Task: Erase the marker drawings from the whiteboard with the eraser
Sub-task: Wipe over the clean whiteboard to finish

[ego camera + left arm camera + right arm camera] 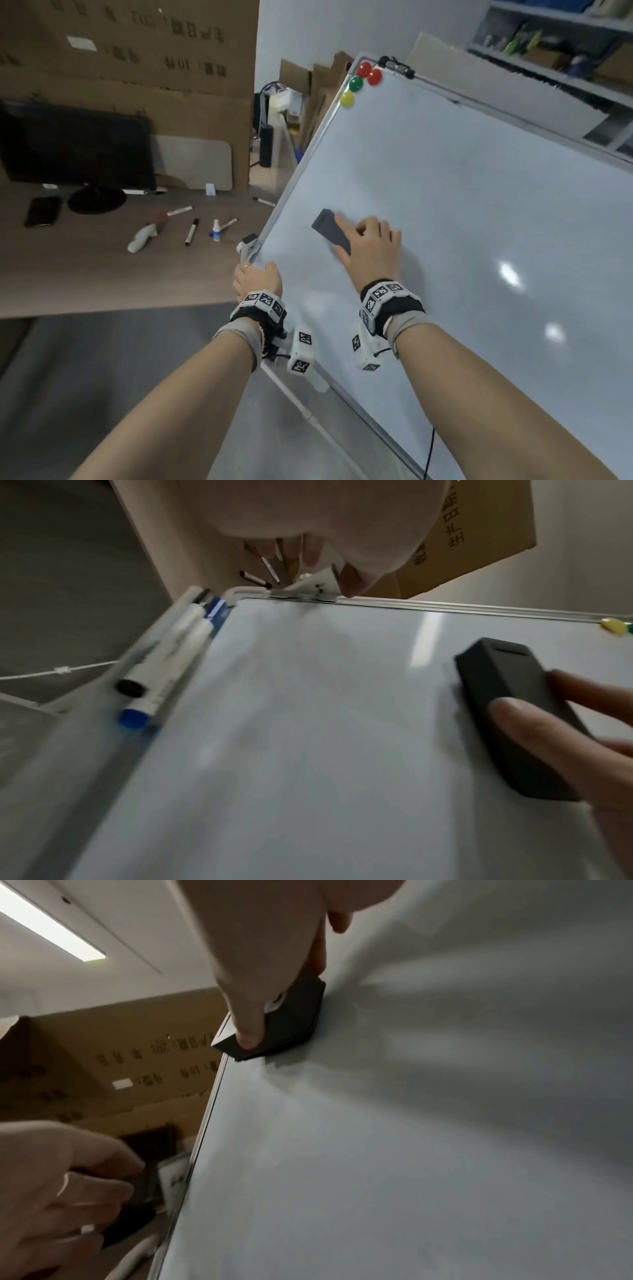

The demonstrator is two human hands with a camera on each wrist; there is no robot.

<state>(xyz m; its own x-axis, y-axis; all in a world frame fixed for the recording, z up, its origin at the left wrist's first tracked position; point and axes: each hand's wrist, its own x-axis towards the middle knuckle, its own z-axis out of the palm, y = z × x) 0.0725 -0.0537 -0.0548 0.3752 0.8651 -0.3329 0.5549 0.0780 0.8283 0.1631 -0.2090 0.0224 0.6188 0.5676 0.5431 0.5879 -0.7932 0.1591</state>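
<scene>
Whiteboard (445, 205) surface reads almost clean: no distinct marker strokes in any view, only faint greyish smudging low on the board near the left hand (258, 279). Judged nearly done; residue may need a final pass. Left hand curls over the board's frame edge, steadying it. Right hand (371, 248) pinches the dark eraser (331, 231) by its long sides, thumb on one side, fingers on the other, pad flat on the board. Eraser projects forward from the fingers toward the frame. Farther up, coloured magnets (363, 80) sit at the corner.
</scene>
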